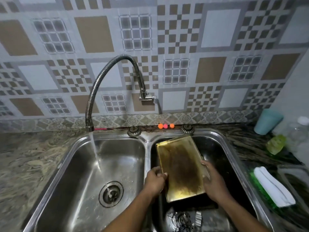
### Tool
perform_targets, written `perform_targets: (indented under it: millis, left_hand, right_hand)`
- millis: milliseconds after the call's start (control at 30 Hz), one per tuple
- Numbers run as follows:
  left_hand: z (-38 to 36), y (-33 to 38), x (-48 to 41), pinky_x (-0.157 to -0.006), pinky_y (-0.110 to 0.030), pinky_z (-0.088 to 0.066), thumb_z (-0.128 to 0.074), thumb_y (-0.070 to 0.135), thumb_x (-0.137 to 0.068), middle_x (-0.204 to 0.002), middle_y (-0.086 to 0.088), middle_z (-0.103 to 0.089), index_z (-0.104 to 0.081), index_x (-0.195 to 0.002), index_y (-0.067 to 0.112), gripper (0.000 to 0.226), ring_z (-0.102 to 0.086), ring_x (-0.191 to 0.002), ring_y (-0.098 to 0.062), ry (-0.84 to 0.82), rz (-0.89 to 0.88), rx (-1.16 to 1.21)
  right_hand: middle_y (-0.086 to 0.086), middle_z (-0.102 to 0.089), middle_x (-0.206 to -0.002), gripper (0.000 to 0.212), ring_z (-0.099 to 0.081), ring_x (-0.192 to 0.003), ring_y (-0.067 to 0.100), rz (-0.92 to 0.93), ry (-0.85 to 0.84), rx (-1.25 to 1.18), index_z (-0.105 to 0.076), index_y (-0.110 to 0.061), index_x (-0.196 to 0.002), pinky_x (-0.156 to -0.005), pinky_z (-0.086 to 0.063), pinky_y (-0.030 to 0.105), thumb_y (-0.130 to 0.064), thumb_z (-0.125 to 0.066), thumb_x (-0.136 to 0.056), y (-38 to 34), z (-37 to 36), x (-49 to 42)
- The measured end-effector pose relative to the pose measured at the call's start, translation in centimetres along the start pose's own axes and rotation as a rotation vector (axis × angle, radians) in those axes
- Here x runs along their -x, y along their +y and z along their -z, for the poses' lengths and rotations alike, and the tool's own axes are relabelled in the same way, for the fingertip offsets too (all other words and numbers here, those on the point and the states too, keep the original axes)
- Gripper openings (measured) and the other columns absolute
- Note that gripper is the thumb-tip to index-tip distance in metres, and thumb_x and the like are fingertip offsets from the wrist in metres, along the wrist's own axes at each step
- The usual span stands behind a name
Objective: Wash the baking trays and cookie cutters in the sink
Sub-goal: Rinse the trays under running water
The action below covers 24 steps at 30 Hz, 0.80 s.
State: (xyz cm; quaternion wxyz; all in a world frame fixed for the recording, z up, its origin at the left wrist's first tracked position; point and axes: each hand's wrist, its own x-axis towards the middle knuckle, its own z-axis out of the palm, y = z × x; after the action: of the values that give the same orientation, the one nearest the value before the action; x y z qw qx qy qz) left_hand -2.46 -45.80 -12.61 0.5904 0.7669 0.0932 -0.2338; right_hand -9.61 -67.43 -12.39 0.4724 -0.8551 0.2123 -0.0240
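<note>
A gold baking tray [180, 166] with dark burnt stains lies tilted in the right basin of the steel double sink [148, 143]. My left hand [154, 180] grips its left long edge. My right hand [213, 181] grips its right long edge. A darker tray [192, 204] lies under it. Below that, shiny metal pieces [185, 218] lie on the basin floor; they are too blurred to identify. The flexible tap [103, 76] pours a stream of water [95, 148] into the left basin.
The left basin holds only its drain [110, 193]. On the right counter stand a teal cup [267, 122], a yellow-green bottle [275, 144] and a folded white cloth [272, 186] on something green. Three small orange and pink balls [165, 126] sit behind the sink.
</note>
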Motion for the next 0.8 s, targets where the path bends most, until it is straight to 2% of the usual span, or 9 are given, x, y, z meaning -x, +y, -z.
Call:
perform_targets:
  millis: [67, 133, 233, 400, 467, 533, 600, 700, 800]
  left_hand:
    - [-2.1, -1.3, -0.3, -0.090, -0.034, -0.057, -0.066, 0.019, -0.095, -0.101, 0.001, -0.076, -0.065, -0.124, 0.020, 0.029, -0.071, -0.090, -0.020, -0.053, 0.030, -0.048]
    - [-4.1, -3.0, -1.1, -0.096, -0.038, -0.057, -0.070, 0.020, -0.090, -0.102, 0.005, -0.078, -0.067, -0.125, 0.020, 0.036, -0.072, -0.095, -0.016, -0.085, 0.058, -0.053]
    - [-6.3, -4.6, -2.1, -0.100, -0.040, -0.056, -0.070, 0.013, -0.090, -0.109, 0.005, -0.075, -0.063, -0.126, 0.025, 0.039, -0.071, -0.103, -0.016, -0.102, 0.098, 0.014]
    - [-7.7, -5.9, -3.3, -0.101, -0.042, -0.055, -0.069, 0.017, -0.085, -0.117, 0.010, -0.071, -0.061, -0.125, 0.042, 0.048, -0.068, -0.110, -0.016, -0.167, 0.110, 0.005]
    - [-7.9, -6.3, -3.5, -0.100, -0.044, -0.056, -0.072, 0.022, -0.082, -0.120, 0.012, -0.070, -0.062, -0.117, 0.050, 0.046, -0.068, -0.111, -0.017, -0.200, 0.135, -0.030]
    - [-7.9, -6.8, -3.6, -0.099, -0.046, -0.056, -0.074, 0.027, -0.080, -0.122, 0.012, -0.070, -0.060, -0.123, 0.054, 0.052, -0.069, -0.111, -0.019, -0.221, 0.145, -0.053]
    - [-7.9, -7.0, -3.5, -0.100, -0.045, -0.056, -0.072, 0.023, -0.084, -0.123, 0.011, -0.070, -0.059, -0.128, 0.050, 0.053, -0.068, -0.112, -0.018, -0.227, 0.139, -0.055]
    - [-7.8, -5.7, -2.9, -0.104, -0.039, -0.052, -0.067, 0.014, -0.093, -0.131, 0.007, -0.066, -0.059, -0.118, 0.048, 0.043, -0.063, -0.117, -0.017, -0.229, 0.122, -0.071]
    - [-6.8, -4.0, -2.1, -0.102, -0.029, -0.046, -0.064, 0.011, -0.098, -0.141, 0.006, -0.051, -0.042, -0.150, 0.028, 0.059, -0.052, -0.130, -0.017, -0.216, 0.105, -0.086]
  right_hand:
    - [0.002, -0.051, -0.144, 0.059, -0.056, -0.122, 0.025, -0.080, -0.013, 0.028, -0.047, -0.034, -0.137, -0.086, -0.050, 0.031, 0.005, -0.050, -0.094, 2.4, 0.2, -0.2]
    - [0.003, -0.054, -0.141, 0.059, -0.058, -0.117, 0.025, -0.152, -0.017, 0.020, -0.048, -0.033, -0.138, -0.086, -0.054, 0.037, 0.005, -0.051, -0.094, 4.4, 0.2, -0.4]
    - [0.003, -0.052, -0.143, 0.058, -0.054, -0.123, 0.024, -0.208, -0.026, 0.006, -0.048, -0.031, -0.139, -0.094, -0.054, 0.041, 0.006, -0.050, -0.094, 6.6, -0.2, -0.9]
    - [0.007, -0.049, -0.145, 0.061, -0.053, -0.122, 0.025, -0.241, -0.044, 0.028, -0.046, -0.023, -0.143, -0.090, -0.047, 0.031, 0.011, -0.047, -0.092, 8.6, -1.1, -2.0]
    - [0.010, -0.050, -0.145, 0.062, -0.051, -0.127, 0.028, -0.271, -0.097, 0.073, -0.042, -0.018, -0.147, -0.090, -0.040, 0.024, 0.009, -0.049, -0.092, 9.0, -1.4, -2.0]
    - [0.014, -0.053, -0.141, 0.057, -0.050, -0.129, 0.029, -0.283, -0.118, 0.104, -0.046, -0.012, -0.145, -0.094, -0.039, 0.024, 0.003, -0.055, -0.092, 9.3, -1.6, -1.8]
    - [0.013, -0.054, -0.140, 0.051, -0.049, -0.130, 0.030, -0.287, -0.126, 0.127, -0.051, -0.010, -0.141, -0.101, -0.040, 0.029, -0.004, -0.061, -0.091, 9.1, -1.4, -1.4]
    - [0.009, -0.051, -0.142, 0.052, -0.047, -0.132, 0.027, -0.282, -0.152, 0.162, -0.053, -0.015, -0.140, -0.105, -0.040, 0.033, -0.013, -0.067, -0.090, 8.8, -1.0, -1.2]
    - [0.004, -0.045, -0.146, 0.055, -0.047, -0.132, 0.024, -0.264, -0.156, 0.169, -0.051, -0.024, -0.141, -0.106, -0.043, 0.035, -0.021, -0.068, -0.089, 8.1, -0.7, -1.7]
